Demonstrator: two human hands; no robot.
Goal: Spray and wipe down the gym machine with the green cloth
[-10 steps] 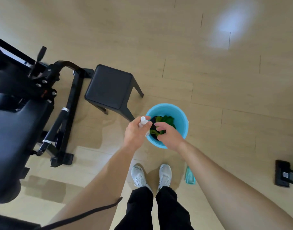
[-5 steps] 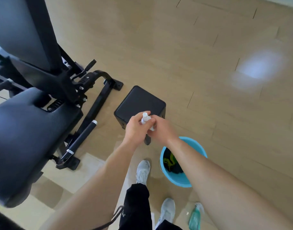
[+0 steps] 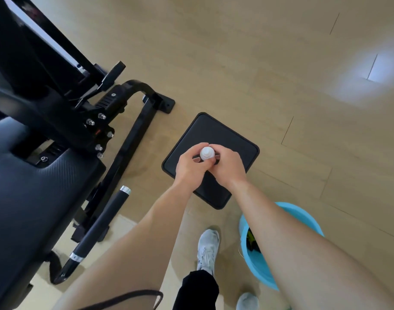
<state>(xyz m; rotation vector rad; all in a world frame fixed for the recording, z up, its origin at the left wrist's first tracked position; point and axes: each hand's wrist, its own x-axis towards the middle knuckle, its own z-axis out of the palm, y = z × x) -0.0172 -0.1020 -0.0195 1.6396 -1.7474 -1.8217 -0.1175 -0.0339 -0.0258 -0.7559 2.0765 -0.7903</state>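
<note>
Seen from above, two bare forearms are stretched forward over a wooden floor (image 3: 236,52). The left hand (image 3: 190,167) and the right hand (image 3: 228,168) are held close together above a black square stool (image 3: 205,128).

A small white spray bottle (image 3: 206,153) is held upright between them, and only its rounded white top can be seen. The fingers (image 3: 192,153) of the left hand are curled round the bottle. Those of the right hand are wrapped against its other side, so the bottle is grasped by both hands.

The gym machine (image 3: 35,198) is placed to the left, apart from the hands. A black padded seat is seen, joined to a black metal frame studded with bolts. A black padded bar (image 3: 102,222) with silver rings at its ends is seen low beside the frame.

A light blue bucket (image 3: 312,222) is set on the floor at the lower right, partly hidden behind the right forearm. The green cloth (image 3: 250,239) is seen inside the bucket as a small green patch among something dark, well apart from both hands.

Two pale grey shoes (image 3: 208,249) and a black trouser leg (image 3: 196,289) are seen at the bottom edge, just left of the bucket. A pale patch of light is reflected on the floor at the upper right.
</note>
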